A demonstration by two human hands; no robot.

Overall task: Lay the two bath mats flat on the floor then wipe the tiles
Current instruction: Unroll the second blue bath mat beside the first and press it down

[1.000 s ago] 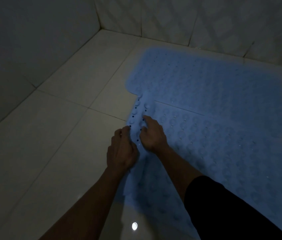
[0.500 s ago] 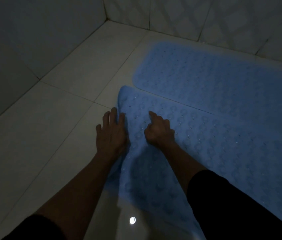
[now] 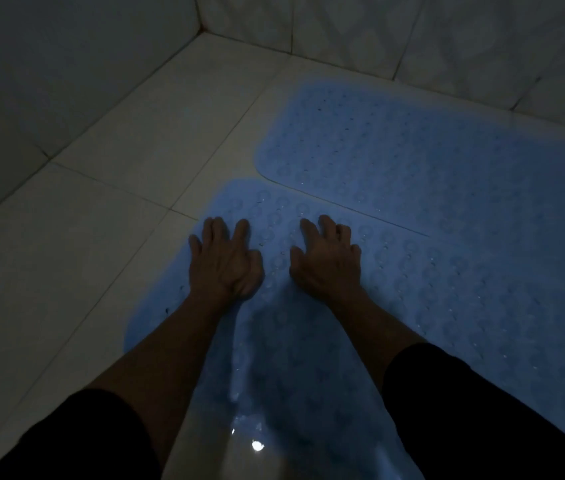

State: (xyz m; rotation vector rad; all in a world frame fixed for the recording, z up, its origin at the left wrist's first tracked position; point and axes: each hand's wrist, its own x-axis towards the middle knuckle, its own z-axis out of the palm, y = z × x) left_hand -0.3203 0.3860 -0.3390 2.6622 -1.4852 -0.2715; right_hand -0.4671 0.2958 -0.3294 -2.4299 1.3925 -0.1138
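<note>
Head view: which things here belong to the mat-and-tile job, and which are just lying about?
Job: near bath mat, far bath mat, floor tiles, left hand and right hand pressing on the near mat.
Lying about: nothing visible; only wall tiles.

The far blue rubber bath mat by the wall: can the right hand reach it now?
Probably yes: the right hand lies open on the near mat, and nothing stands between it and the far blue rubber bath mat.

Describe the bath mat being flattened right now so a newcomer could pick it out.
Start at the corner where the two walls meet the pale floor tiles. Two blue mats lie there; the far mat sits against the back wall. Yours is the near mat, the one with the left hand and right hand spread on it.
</note>
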